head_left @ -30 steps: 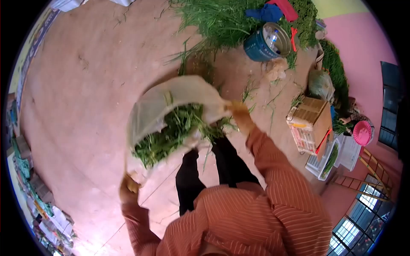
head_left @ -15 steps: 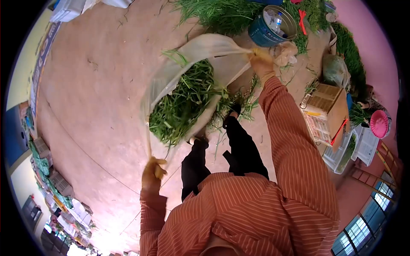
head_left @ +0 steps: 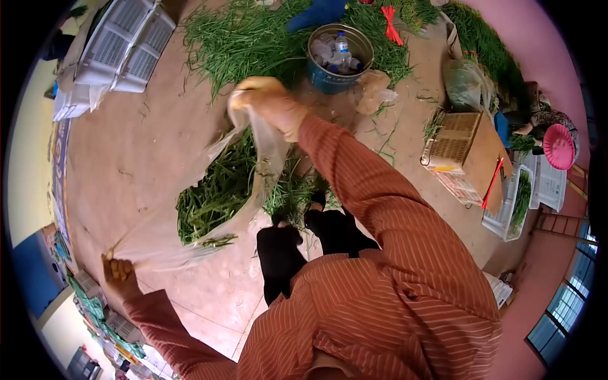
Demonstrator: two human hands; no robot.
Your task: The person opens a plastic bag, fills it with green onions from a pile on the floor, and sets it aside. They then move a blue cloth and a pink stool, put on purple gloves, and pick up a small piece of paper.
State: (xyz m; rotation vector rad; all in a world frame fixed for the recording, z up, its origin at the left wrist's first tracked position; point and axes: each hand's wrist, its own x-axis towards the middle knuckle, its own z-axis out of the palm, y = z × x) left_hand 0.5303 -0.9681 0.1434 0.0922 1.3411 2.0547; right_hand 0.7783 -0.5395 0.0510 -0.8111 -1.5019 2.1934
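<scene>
A translucent plastic bag [head_left: 158, 237] is stretched between my hands, with cut green leaves [head_left: 218, 190] inside its open mouth. At the lower left, my left hand [head_left: 120, 275] is closed on one corner of the bag. My right hand [head_left: 269, 104], in a yellowish covering, grips the opposite edge higher up, near the long green stalks on the floor. More loose green scraps [head_left: 288, 193] lie by my feet, just right of the bag.
A blue bucket [head_left: 329, 79] of plastic bottles stands beside a pile of green stalks [head_left: 240, 47]. White crates [head_left: 120, 47] are at the upper left. Toward the right are a brown basket [head_left: 451, 142], a cardboard piece and a person with a pink basin [head_left: 559, 147].
Both hands and the bag have moved left, my left hand lower and farther out. The bag's mouth looks narrower, and the view has shifted, bringing the white crates into fuller view.
</scene>
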